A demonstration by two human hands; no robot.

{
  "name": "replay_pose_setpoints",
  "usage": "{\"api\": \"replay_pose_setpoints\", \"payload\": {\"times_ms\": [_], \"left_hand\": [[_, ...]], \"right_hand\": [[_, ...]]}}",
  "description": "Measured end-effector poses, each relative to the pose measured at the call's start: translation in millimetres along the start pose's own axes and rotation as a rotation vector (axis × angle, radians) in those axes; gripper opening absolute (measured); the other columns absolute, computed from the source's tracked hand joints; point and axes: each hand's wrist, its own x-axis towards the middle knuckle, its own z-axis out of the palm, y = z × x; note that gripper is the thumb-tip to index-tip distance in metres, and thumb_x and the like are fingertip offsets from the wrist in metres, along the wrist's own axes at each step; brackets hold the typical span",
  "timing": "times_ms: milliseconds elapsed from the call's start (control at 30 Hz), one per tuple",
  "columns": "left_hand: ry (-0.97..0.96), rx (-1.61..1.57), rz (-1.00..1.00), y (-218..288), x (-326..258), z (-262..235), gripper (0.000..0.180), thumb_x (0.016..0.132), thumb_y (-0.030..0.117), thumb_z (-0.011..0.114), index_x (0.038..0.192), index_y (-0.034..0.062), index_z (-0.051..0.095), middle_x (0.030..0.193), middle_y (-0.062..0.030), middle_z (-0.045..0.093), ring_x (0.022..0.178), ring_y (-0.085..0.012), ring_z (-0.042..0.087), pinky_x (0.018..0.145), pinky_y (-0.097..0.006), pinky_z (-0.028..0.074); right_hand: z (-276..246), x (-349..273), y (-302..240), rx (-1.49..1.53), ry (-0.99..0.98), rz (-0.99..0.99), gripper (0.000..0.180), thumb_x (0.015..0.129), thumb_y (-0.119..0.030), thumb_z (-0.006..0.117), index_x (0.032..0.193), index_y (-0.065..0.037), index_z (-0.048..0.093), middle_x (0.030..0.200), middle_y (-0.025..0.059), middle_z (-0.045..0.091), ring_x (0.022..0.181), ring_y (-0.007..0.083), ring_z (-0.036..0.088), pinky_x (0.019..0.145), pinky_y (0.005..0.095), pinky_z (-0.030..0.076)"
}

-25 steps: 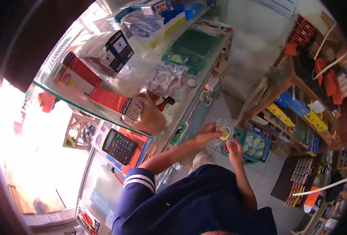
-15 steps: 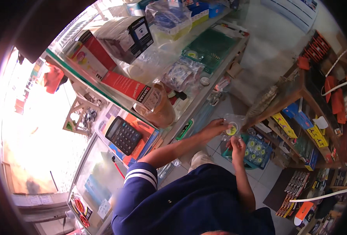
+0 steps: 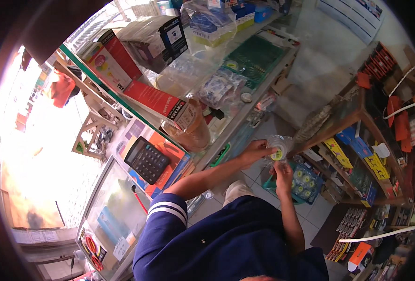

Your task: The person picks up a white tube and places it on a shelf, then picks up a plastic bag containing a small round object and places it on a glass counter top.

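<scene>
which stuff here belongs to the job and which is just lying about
Probably in the job:
clear plastic packet with round yellow-marked item, between left hand and right hand
similar round yellow-marked items, showing past the right hand

Apparently lying about:
black rectangular calculator
long red cardboard box
green plastic tray

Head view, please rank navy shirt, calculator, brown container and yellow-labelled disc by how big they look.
1. Navy shirt
2. Calculator and brown container: too alike to rank
3. Yellow-labelled disc

Basket [image 3: 269, 186] partly hidden behind right hand [image 3: 283, 175]; wall calendar [image 3: 355, 18] cut by upper edge; print on packet [image 3: 277, 153] apparently illegible.
</scene>
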Motion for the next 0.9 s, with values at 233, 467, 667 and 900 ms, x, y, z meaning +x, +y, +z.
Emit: {"api": "replay_pose_setpoints", "payload": {"times_ms": [233, 467, 667, 900], "left_hand": [[0.005, 0.001, 0.006, 2.8, 1.7, -2.7, 0.037, 0.084, 0.031, 0.076, 0.106, 0.0049, 0.063, 0.094, 0.0004, 0.062, 0.083, -0.0099, 0.055, 0.07, -0.027, 0.043], [0.136, -0.053, 0.118, 12.8, 3.5, -7.5, 0.035, 0.082, 0.033, 0.078, 0.095, 0.0043, 0.062, 0.088, 0.0014, 0.06, 0.082, -0.0079, 0.054, 0.069, -0.027, 0.043], [0.184, 0.164, 0.146, 18.6, 4.6, -8.2, 0.036, 0.081, 0.034, 0.079, 0.081, 0.005, 0.058, 0.078, 0.0007, 0.057, 0.074, -0.0066, 0.051, 0.062, -0.027, 0.043], [0.221, 0.374, 0.264, 3.6, 18.7, -18.9, 0.046, 0.081, 0.043, 0.078, 0.086, 0.0033, 0.055, 0.081, -0.0006, 0.051, 0.077, -0.0103, 0.046, 0.063, -0.029, 0.04]], "right_hand": [[-10.9, 10.3, -0.1, 0.006, -0.123, -0.053, 0.028, 0.092, -0.03, 0.068, 0.095, -0.003, 0.061, 0.076, 0.0044, 0.063, 0.07, 0.0136, 0.059, 0.063, 0.0293, 0.046], [-14.2, 28.9, -20.6, 0.04, -0.211, -0.022, 0.052, 0.091, -0.036, 0.068, 0.124, -0.001, 0.048, 0.103, 0.0097, 0.062, 0.085, 0.019, 0.065, 0.069, 0.0312, 0.053], [-12.7, 44.0, -13.2, 0.04, -0.108, -0.03, 0.069, 0.089, -0.04, 0.07, 0.137, -0.002, 0.04, 0.126, 0.0132, 0.053, 0.107, 0.0213, 0.057, 0.085, 0.0354, 0.05], [-5.5, 63.9, -1.4, 0.174, -0.191, 0.079, 0.063, 0.092, -0.031, 0.067, 0.141, -0.005, 0.036, 0.134, 0.0115, 0.045, 0.111, 0.0205, 0.053, 0.088, 0.0389, 0.049]]}}
